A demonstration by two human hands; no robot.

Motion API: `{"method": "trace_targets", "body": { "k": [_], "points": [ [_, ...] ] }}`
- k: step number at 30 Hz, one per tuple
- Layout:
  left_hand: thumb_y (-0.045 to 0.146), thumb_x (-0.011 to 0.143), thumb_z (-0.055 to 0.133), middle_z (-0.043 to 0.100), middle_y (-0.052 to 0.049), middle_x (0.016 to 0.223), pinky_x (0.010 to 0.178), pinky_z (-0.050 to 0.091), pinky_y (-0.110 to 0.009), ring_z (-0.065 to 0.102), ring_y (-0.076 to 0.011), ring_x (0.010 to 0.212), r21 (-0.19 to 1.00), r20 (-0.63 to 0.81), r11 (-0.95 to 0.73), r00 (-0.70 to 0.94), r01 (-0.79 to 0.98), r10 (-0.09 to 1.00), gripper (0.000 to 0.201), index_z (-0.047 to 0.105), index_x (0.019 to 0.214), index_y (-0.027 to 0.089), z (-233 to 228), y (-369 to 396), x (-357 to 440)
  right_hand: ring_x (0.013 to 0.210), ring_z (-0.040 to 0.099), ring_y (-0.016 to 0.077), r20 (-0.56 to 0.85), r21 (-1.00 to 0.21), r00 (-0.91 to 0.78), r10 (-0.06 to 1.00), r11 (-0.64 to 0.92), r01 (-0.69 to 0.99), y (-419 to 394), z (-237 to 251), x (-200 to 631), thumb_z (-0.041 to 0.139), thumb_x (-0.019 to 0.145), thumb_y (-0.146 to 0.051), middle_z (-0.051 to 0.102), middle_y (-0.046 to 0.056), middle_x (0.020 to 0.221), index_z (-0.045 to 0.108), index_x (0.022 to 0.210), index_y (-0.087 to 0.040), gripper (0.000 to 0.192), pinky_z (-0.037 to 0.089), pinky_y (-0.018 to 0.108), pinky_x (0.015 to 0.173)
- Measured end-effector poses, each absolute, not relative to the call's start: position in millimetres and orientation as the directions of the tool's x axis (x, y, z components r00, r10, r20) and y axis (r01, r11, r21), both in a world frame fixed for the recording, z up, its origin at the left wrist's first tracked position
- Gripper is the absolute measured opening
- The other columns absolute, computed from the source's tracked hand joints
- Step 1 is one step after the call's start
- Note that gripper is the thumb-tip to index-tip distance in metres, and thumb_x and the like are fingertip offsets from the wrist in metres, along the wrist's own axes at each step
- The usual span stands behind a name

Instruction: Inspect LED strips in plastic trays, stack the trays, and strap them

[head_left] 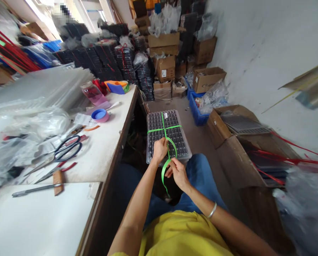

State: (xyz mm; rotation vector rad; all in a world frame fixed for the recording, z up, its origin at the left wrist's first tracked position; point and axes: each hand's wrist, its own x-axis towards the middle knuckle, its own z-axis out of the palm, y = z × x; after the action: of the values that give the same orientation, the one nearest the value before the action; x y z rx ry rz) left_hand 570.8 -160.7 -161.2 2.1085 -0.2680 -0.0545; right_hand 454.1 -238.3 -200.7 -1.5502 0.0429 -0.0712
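Observation:
A stack of clear plastic trays [152, 120] filled with rows of small dark parts stands in front of me, beside my knees. Bright green strapping [172, 127] crosses over its top in both directions. My left hand [160, 149] is closed on the strap near the top's front half. Lower and to the right, my right hand [178, 172] pinches the strap's loose end, which curls down towards my lap. Between the two hands the strap bows out in a loop. The fingertips of both hands are partly hidden.
Left is a white worktable [105, 156] with black-handled scissors [68, 148], a tape roll [100, 115] and stacked clear plastic sheets [49, 87]. On the right stand an open carton [228, 153] and a blue crate [197, 112]. Cartons and dark tray stacks [127, 62] line the back.

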Motion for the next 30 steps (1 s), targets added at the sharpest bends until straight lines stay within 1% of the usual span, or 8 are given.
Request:
{"method": "trace_targets", "body": {
  "k": [3, 10, 15, 18, 21, 23, 25, 30],
  "points": [
    [0.033, 0.09, 0.048, 0.042, 0.007, 0.051, 0.054, 0.037, -0.024, 0.04, -0.0086, 0.047, 0.832, 0.089, -0.526, 0.979, -0.174, -0.183, 0.033, 0.047, 0.061, 0.017, -162, -163, 572, 0.035, 0.052, 0.0116, -0.062, -0.993, 0.994, -0.089, 0.103, -0.053, -231, -202, 450, 0.036, 0.091, -0.05, 0.049, -0.006, 0.043, 0.046, 0.078, -0.021, 0.033, 0.044, 0.019, 0.036],
    [0.032, 0.087, 0.041, 0.048, 0.004, 0.049, 0.05, 0.031, -0.022, 0.044, -0.0101, 0.047, 0.85, 0.055, -0.489, 0.957, -0.195, -0.285, 0.033, 0.045, 0.057, 0.019, -160, -148, 578, 0.037, 0.054, 0.0116, -0.135, -0.98, 0.987, -0.085, 0.16, -0.12, -229, -205, 446, 0.041, 0.09, -0.048, 0.052, -0.006, 0.043, 0.051, 0.079, -0.02, 0.032, 0.042, 0.018, 0.037],
    [0.031, 0.087, 0.041, 0.038, 0.005, 0.048, 0.05, 0.024, -0.024, 0.036, -0.0097, 0.047, 0.823, 0.068, -0.554, 0.99, -0.128, -0.127, 0.033, 0.039, 0.056, 0.02, -166, -159, 579, 0.04, 0.055, 0.013, -0.153, -0.979, 0.987, -0.052, 0.142, -0.144, -235, -217, 446, 0.041, 0.089, -0.05, 0.054, -0.005, 0.046, 0.054, 0.088, -0.02, 0.033, 0.044, 0.022, 0.041],
    [0.029, 0.089, 0.039, 0.037, 0.005, 0.048, 0.05, 0.025, -0.024, 0.036, -0.0102, 0.047, 0.8, 0.105, -0.587, 0.992, -0.125, -0.068, 0.033, 0.041, 0.057, 0.02, -164, -163, 573, 0.041, 0.055, 0.0134, -0.11, -0.988, 0.993, -0.049, 0.113, -0.104, -240, -221, 449, 0.045, 0.087, -0.052, 0.054, -0.004, 0.047, 0.056, 0.085, -0.021, 0.033, 0.044, 0.023, 0.042],
    [0.031, 0.092, 0.037, 0.05, 0.003, 0.056, 0.053, 0.033, -0.023, 0.045, -0.0116, 0.052, 0.779, 0.148, -0.595, 0.98, -0.2, -0.137, 0.031, 0.053, 0.068, 0.018, -158, -152, 562, 0.039, 0.053, 0.014, -0.061, -0.993, 0.998, -0.032, 0.106, -0.058, -244, -219, 455, 0.047, 0.086, -0.052, 0.053, -0.004, 0.045, 0.055, 0.079, -0.021, 0.032, 0.043, 0.024, 0.041],
    [0.033, 0.09, 0.044, 0.06, -0.001, 0.072, 0.063, 0.04, -0.025, 0.053, -0.014, 0.066, 0.754, 0.174, -0.599, 0.961, -0.271, -0.215, 0.024, 0.061, 0.083, 0.018, -154, -140, 552, 0.038, 0.053, 0.0143, -0.044, -0.992, 0.999, -0.032, 0.117, -0.04, -244, -218, 459, 0.047, 0.086, -0.053, 0.052, -0.004, 0.044, 0.054, 0.076, -0.022, 0.034, 0.042, 0.025, 0.04],
    [0.031, 0.086, 0.054, 0.062, -0.004, 0.087, 0.076, 0.042, -0.029, 0.055, -0.0173, 0.083, 0.721, 0.191, -0.611, 0.941, -0.327, -0.279, 0.017, 0.064, 0.092, 0.019, -153, -131, 542, 0.038, 0.052, 0.0142, -0.043, -0.991, 0.998, -0.049, 0.129, -0.036, -243, -217, 461, 0.046, 0.086, -0.056, 0.052, -0.004, 0.045, 0.054, 0.076, -0.022, 0.036, 0.042, 0.025, 0.04],
    [0.023, 0.084, 0.057, 0.06, -0.006, 0.093, 0.087, 0.036, -0.037, 0.05, -0.0203, 0.092, 0.671, 0.166, -0.642, 0.918, -0.372, -0.359, 0.011, 0.067, 0.083, 0.02, -156, -132, 529, 0.038, 0.051, 0.0144, -0.06, -0.993, 0.996, -0.073, 0.105, -0.053, -240, -216, 462, 0.043, 0.085, -0.061, 0.05, -0.005, 0.043, 0.054, 0.08, -0.022, 0.04, 0.041, 0.025, 0.039]
  ]
}}
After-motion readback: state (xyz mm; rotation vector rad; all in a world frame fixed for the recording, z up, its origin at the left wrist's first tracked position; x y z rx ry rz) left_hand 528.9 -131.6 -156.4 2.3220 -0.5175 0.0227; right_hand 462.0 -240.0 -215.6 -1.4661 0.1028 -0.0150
